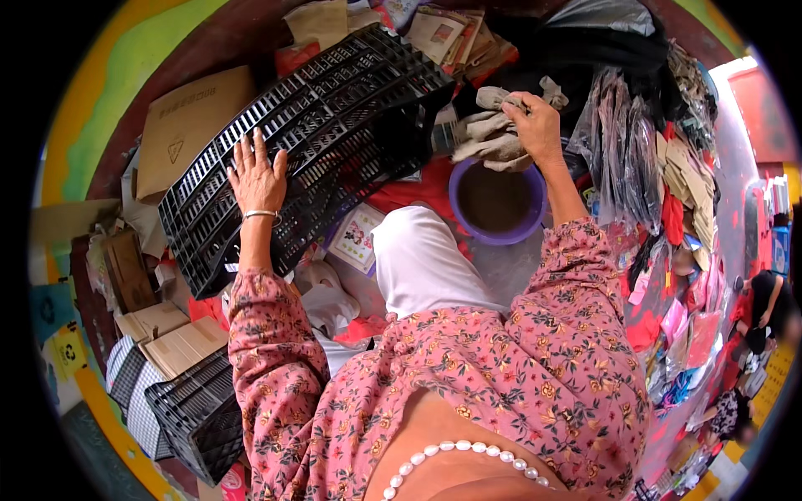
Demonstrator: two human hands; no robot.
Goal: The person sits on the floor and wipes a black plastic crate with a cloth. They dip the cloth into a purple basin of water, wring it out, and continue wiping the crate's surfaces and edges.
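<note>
A large black slatted plastic rack (334, 108) lies tilted across the upper left. My left hand (257, 179) rests on its slats, fingers stretched out and spread, holding nothing. My right hand (535, 129) is closed on a grey-beige cloth (497, 134), which hangs bunched up over the far rim of a purple basin (461, 219). Murky brown water (493, 199) fills part of the basin. Whether the cloth is wet I cannot tell.
Behind the rack leans a brown cardboard box (188, 121). Clear plastic bags (614, 150) and flattened cardboard (689, 184) pile up on the right. A black crate (196, 409) stands lower left. Other people (769, 305) are at the far right edge.
</note>
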